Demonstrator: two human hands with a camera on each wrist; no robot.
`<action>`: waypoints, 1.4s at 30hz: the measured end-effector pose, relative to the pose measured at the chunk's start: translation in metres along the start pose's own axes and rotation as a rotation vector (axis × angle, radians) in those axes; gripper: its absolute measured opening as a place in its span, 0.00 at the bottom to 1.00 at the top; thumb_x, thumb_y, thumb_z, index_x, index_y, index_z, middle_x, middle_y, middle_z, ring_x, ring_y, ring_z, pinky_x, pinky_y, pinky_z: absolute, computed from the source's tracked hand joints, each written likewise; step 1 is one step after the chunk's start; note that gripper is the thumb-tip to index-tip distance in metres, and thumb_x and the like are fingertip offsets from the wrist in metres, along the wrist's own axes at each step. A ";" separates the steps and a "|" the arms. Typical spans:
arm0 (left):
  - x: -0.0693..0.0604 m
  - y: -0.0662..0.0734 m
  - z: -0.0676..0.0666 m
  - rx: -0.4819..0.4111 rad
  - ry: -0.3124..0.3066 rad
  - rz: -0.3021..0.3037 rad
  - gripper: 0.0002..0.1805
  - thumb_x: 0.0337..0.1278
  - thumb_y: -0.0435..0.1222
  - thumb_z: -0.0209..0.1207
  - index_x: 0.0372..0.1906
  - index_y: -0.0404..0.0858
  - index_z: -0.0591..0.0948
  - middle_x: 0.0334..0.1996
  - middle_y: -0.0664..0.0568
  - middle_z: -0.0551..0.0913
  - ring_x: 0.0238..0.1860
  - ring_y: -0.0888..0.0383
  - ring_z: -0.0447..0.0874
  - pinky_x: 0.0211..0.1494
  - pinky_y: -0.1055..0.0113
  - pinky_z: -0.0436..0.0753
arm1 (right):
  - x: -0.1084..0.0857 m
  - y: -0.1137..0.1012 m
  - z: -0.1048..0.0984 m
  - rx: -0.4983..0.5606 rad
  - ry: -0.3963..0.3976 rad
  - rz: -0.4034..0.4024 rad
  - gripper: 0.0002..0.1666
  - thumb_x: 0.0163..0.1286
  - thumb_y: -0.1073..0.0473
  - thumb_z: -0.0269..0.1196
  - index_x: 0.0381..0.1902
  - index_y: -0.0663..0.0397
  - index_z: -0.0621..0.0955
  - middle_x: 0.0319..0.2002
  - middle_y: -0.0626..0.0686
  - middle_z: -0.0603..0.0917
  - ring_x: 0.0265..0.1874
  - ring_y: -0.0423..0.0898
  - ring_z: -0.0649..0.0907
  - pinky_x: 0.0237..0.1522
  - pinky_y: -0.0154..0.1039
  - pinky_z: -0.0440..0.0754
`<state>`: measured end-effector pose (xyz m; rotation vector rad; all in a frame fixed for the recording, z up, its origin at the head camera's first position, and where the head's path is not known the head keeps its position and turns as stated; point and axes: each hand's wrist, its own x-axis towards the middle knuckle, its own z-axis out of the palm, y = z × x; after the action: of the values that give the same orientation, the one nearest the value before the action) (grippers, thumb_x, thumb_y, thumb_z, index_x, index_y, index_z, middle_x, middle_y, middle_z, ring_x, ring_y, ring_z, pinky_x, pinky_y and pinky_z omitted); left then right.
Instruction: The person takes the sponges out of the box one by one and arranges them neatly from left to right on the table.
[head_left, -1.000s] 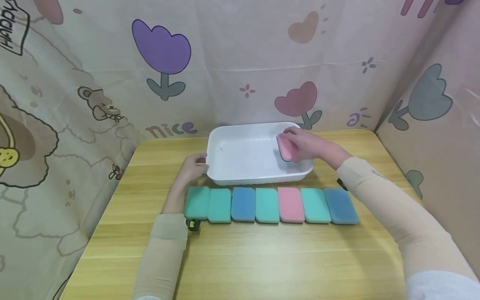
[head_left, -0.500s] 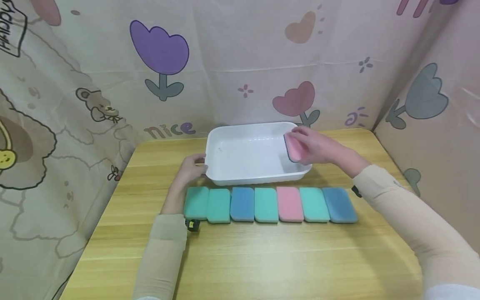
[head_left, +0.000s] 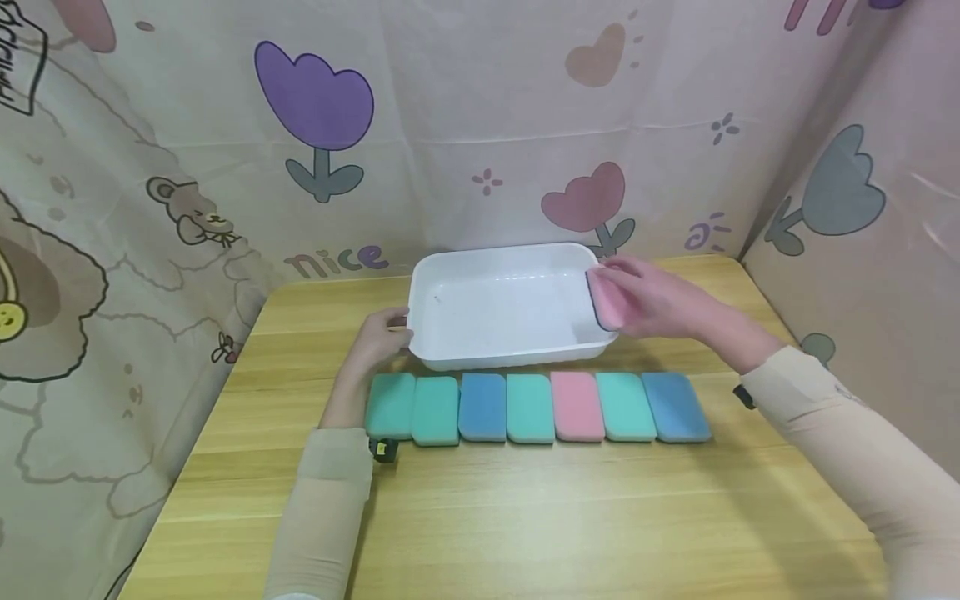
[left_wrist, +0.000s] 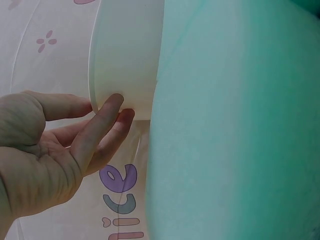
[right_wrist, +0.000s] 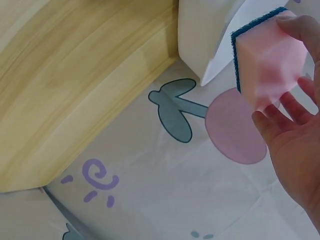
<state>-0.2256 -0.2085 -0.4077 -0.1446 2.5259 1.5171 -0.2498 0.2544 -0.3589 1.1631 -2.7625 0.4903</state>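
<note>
A pink sponge (head_left: 611,298) with a dark blue scouring layer is pinched between the thumb and fingers of my right hand (head_left: 663,302). It hangs tilted over the right rim of the white plastic tub (head_left: 502,360). In the right wrist view the sponge (right_wrist: 267,62) shows its pink side and blue edge, apart from the tub. My left hand (head_left: 380,339) holds the tub's left end. The left wrist view has its fingertips (left_wrist: 114,102) at the rim and outer wall. In front of the tub lies a row of sponges: green (head_left: 529,408), blue (head_left: 483,407) and one pink (head_left: 577,406).
The tub stands at the back of a wooden table (head_left: 480,525), against a printed cloth (head_left: 450,100). A second cloth wall (head_left: 892,275) rises on the right. In the left wrist view a green sponge (left_wrist: 220,125) fills the right side.
My right hand has carried the pink sponge rightward, from inside the tub to over its right rim. The left hand stays at the tub's left end.
</note>
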 end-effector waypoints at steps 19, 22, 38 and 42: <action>0.001 0.002 -0.002 -0.006 -0.010 -0.014 0.34 0.70 0.28 0.53 0.79 0.30 0.62 0.69 0.31 0.71 0.63 0.35 0.78 0.61 0.51 0.86 | -0.075 0.010 -0.010 -0.036 -0.018 0.161 0.58 0.45 0.64 0.82 0.75 0.62 0.70 0.71 0.69 0.69 0.65 0.69 0.72 0.62 0.70 0.77; 0.000 0.002 -0.002 -0.005 -0.014 -0.015 0.34 0.70 0.28 0.53 0.79 0.29 0.62 0.69 0.30 0.71 0.63 0.35 0.78 0.62 0.51 0.85 | -0.088 0.015 -0.007 -0.049 -0.007 0.159 0.57 0.45 0.63 0.83 0.74 0.62 0.71 0.69 0.70 0.71 0.64 0.69 0.73 0.60 0.69 0.79; 0.001 0.001 -0.001 0.010 -0.005 -0.009 0.33 0.70 0.27 0.53 0.78 0.28 0.62 0.69 0.29 0.71 0.62 0.34 0.79 0.62 0.51 0.85 | -0.143 0.029 0.006 -0.057 -0.066 0.211 0.53 0.44 0.62 0.82 0.70 0.66 0.74 0.64 0.70 0.74 0.58 0.70 0.77 0.55 0.71 0.80; 0.001 0.001 0.000 0.014 -0.010 -0.016 0.34 0.70 0.27 0.53 0.79 0.28 0.61 0.70 0.29 0.70 0.63 0.35 0.79 0.62 0.51 0.85 | -0.151 0.027 0.009 -0.059 -0.113 0.250 0.51 0.47 0.61 0.81 0.70 0.66 0.74 0.65 0.68 0.74 0.58 0.70 0.79 0.54 0.69 0.82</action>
<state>-0.2265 -0.2080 -0.4068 -0.1542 2.5205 1.4904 -0.1627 0.3710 -0.4069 0.8628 -3.0149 0.3717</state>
